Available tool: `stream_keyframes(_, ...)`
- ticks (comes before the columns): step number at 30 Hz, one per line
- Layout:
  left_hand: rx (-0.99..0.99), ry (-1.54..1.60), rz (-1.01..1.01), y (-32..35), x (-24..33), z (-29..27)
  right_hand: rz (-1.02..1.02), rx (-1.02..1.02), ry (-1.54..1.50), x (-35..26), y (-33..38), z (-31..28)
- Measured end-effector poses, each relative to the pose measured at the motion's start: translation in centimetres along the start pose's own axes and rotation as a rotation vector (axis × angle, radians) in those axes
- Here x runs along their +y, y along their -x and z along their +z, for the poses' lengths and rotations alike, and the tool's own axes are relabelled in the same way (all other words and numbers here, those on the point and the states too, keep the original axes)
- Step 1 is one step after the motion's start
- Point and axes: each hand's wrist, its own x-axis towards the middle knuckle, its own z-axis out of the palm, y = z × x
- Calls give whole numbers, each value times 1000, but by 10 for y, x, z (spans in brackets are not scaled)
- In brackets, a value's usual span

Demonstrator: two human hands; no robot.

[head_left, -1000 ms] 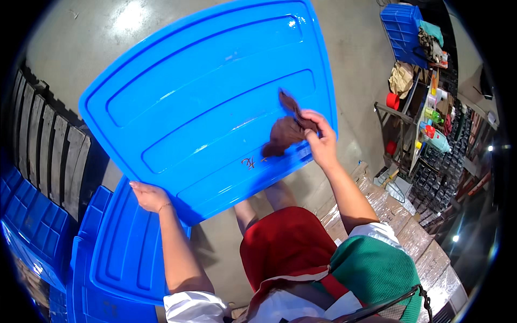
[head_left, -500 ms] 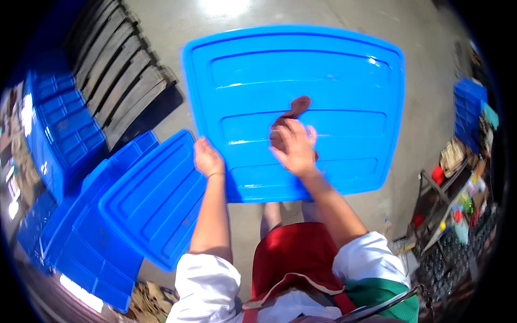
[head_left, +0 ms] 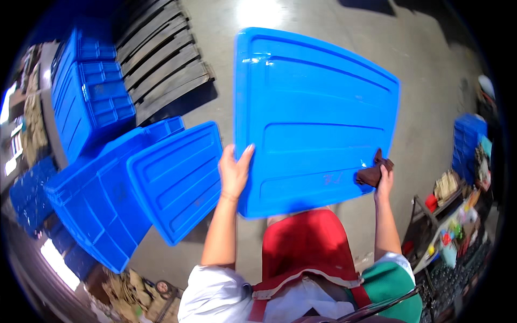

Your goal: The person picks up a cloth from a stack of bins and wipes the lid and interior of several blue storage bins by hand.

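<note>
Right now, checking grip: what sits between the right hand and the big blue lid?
A brown cloth, pressed by the right hand against the big blue lid, as the head view shows.

A: where's the cam?
B: only one view, head-mounted, pointing steeply down. Forearms enter from the bottom edge, blue lid (head_left: 315,118) is close up, floor (head_left: 425,48) beyond. Fisheye bends edges near the rim.

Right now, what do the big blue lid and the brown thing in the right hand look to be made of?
Blue lid: likely moulded plastic, smooth and glossy, with raised ribs and light glare. Brown thing pressed on it by the right hand: probably soft cloth, crumpled and matte. The left hand grips the lid's edge.
</note>
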Motion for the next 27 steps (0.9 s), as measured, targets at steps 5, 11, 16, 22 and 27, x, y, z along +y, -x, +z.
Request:
stream_keyframes(5,69,163,-188,95,78,-87,128,-75,-199,-32,31,-24)
stream_keyframes(11,363,-143,25,189,75,-263,201,-108,-247,-35,42,-50)
stream_keyframes(16,704,-45,-10,227,88,-310,156,-31,-255,-35,45,-53)
stream_keyframes(22,774,-113,-212,239,80,-346,184,32,-77,-31,51,-87)
stream_keyframes(27,735,-217,-309,229,91,-373,223,52,-46,-25,63,-102)
